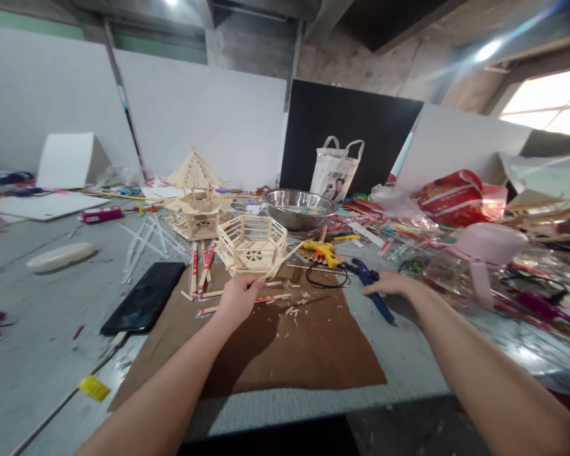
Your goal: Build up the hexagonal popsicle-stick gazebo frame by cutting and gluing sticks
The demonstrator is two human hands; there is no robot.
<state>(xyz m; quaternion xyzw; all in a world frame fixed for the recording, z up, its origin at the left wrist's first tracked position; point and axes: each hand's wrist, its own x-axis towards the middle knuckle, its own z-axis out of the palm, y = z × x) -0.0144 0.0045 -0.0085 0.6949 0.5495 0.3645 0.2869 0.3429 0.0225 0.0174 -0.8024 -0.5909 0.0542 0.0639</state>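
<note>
My left hand [240,297] is closed on the near lower edge of an open frame [251,244] glued up from thin wooden sticks, with railing-like sides. My right hand [389,283] is around the handle of a dark blue glue gun [376,294], thumb across it; its other fingers are partly hidden. A black cord [327,286] loops beside the gun. Behind the frame, to the left, stands a wooden-stick pavilion model [194,199] with a pointed roof. Sticks in red-marked wrappers [202,269] and short cut stick pieces [293,311] lie around my left hand.
Under the work lies a brown sheet [285,361]. A black phone [145,297] with a charging cable is at left. A yellow-handled tool [325,253], a steel bowl [300,209] and a white bag [337,171] stand beyond. Clutter and a pink plastic vessel [487,244] fill the right side.
</note>
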